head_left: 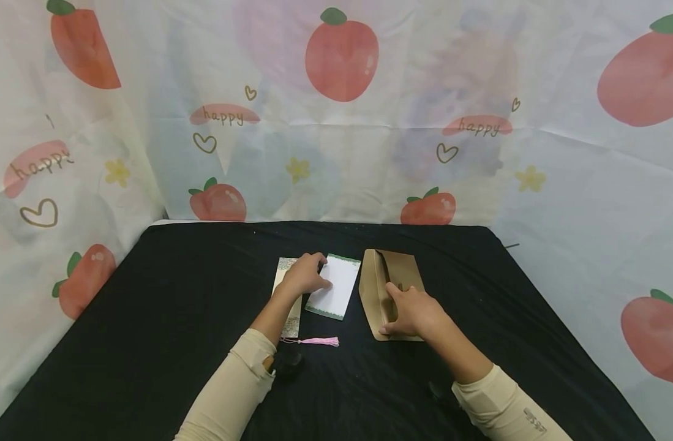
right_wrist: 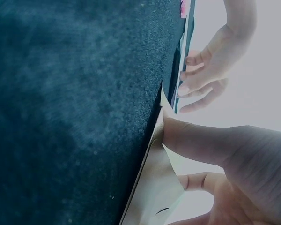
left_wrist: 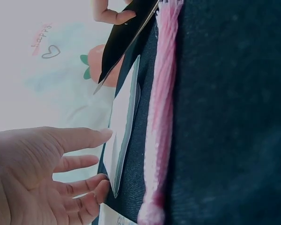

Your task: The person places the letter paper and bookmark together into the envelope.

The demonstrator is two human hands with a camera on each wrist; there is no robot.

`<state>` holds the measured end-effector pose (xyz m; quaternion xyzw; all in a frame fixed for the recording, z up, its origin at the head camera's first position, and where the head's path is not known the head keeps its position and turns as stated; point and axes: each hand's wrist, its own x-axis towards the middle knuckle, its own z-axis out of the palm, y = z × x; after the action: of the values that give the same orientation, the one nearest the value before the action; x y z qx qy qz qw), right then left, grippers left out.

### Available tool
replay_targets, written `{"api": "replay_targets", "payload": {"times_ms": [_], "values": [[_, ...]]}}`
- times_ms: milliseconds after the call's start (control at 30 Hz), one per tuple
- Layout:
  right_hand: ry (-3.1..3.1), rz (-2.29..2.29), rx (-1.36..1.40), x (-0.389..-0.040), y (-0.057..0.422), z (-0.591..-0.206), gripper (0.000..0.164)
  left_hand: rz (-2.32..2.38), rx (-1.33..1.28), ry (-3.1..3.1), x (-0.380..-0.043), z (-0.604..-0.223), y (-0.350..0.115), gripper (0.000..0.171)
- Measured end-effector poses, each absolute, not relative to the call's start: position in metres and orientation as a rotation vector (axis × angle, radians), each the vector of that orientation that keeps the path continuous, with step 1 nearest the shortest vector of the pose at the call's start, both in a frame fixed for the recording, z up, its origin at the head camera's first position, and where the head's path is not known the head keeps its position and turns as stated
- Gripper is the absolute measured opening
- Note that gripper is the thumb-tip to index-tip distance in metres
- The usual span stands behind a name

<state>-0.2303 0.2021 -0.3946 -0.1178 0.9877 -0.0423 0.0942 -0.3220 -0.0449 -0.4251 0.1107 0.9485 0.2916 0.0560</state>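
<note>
Head view: the thumb of the left hand (head_left: pixel 307 274) lay on the face of the white card (head_left: pixel 338 291), its fingers spread apart near the upper left edge, with no closed grip; the right hand (head_left: pixel 416 311) pinched the brown envelope (head_left: pixel 410 269), thumb and index finger set apart along the dark mouth, paper between them; the flap (head_left: pixel 371 291) faced the card. The step in hand appeared to be taking up the card while the envelope was steadied; the next move seemed to call for closing the left fingers on the card's edge without creasing it. The card lay between a patterned card (head_left: pixel 293 324) and the envelope; the latter gap widened toward the person; a pink tassel (head_left: pixel 321 342) lay nearer the person; black cloth (head_left: pixel 176 306) gave open room at both sides, its far edge meeting the printed backdrop (head_left: pixel 342 159).
</note>
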Motion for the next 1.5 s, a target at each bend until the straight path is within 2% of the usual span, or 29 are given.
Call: {"api": "replay_targets", "payload": {"times_ms": [300,667,1000,1500], "values": [[2.931,-0.116,-0.344,-0.23,0.202,-0.395,0.082,0.864,0.316,2.867,-0.316,-0.421,-0.04,0.071],[2.925,-0.128,-0.338,-0.229,0.202,-0.394,0.079,0.851,0.347,2.88,-0.317,-0.423,-0.038,0.074],[2.923,-0.126,-0.348,-0.228,0.203,-0.395,0.077,0.814,0.328,2.883,-0.317,-0.426,-0.033,0.083],[2.914,-0.099,-0.347,-0.23,0.202,-0.396,0.083,0.859,0.415,2.808,-0.316,-0.425,-0.037,0.07]]}}
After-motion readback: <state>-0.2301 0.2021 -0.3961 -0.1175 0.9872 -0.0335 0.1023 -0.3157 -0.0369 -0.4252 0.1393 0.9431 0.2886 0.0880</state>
